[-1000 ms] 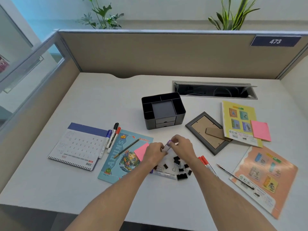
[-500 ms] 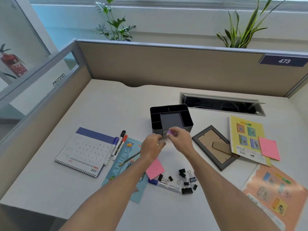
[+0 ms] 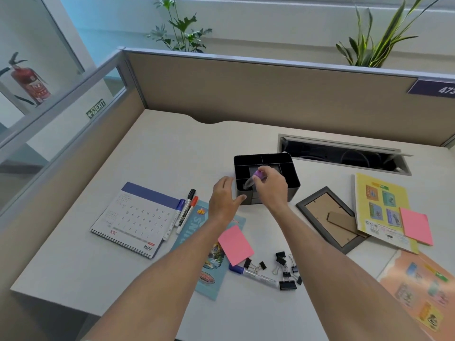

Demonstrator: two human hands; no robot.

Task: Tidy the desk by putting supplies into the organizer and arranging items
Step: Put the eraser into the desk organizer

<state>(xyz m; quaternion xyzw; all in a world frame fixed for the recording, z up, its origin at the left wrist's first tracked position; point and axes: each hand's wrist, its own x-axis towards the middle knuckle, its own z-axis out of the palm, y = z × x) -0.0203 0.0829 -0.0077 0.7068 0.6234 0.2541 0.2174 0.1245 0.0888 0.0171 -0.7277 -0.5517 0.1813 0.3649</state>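
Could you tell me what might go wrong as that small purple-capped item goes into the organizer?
The right hand pinches the purple-capped item, tilted over the organizer; it may catch a divider or land in a neighbouring slot. The left hand beside the front could nudge the organizer.

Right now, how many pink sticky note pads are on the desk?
2. One pink sticky note pad lies on the blue booklet under the arms; the other lies on the yellow booklet at right.

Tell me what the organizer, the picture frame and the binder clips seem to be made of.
Organizer: probably moulded plastic, dark and matte, with thin even dividers. Picture frame: grey rim, plastic or painted wood, I cannot tell; its back and stand look like brown cardboard. Binder clips: likely black painted metal with shiny wire handles.
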